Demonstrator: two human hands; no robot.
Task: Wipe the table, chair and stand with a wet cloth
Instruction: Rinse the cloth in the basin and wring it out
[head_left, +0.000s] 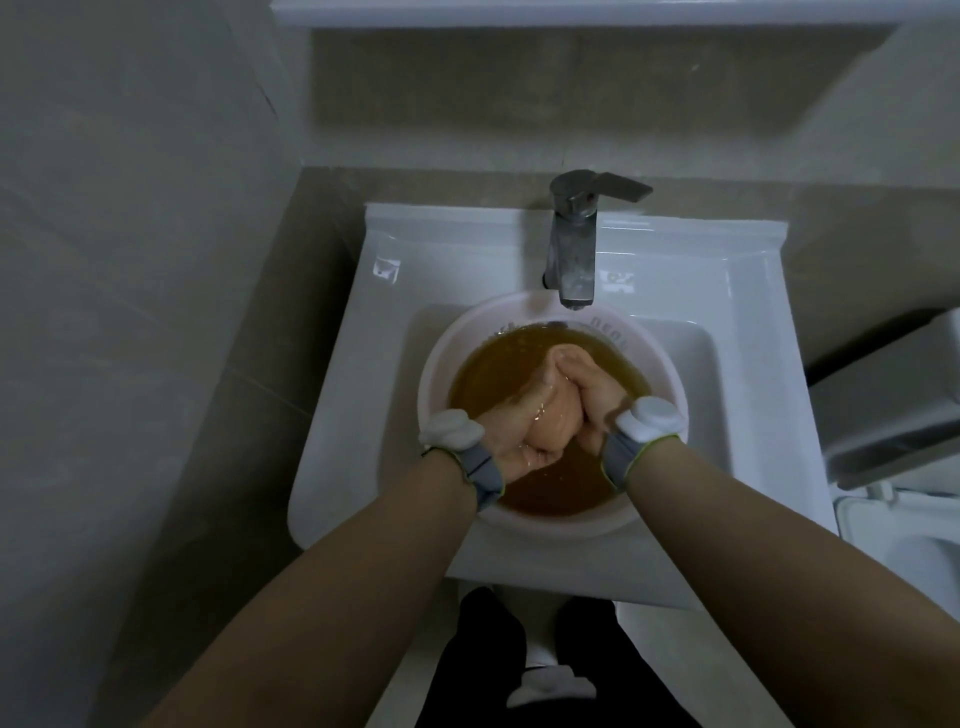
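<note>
A pale orange cloth (558, 410) is bunched into a thick roll above a round pink basin (452, 358) of brown water. My left hand (519, 431) grips the cloth's near end and my right hand (597, 395) grips its far end, both fists tight around it. The basin sits inside a white sink (363, 415). Both wrists carry grey straps with white pods. The table, chair and stand are not in view.
A metal tap (574, 244) stands at the back of the sink, its spout over the basin's far rim and its lever turned right. A grey tiled wall lies to the left. A white toilet (904, 540) and a grey box (893, 410) sit to the right.
</note>
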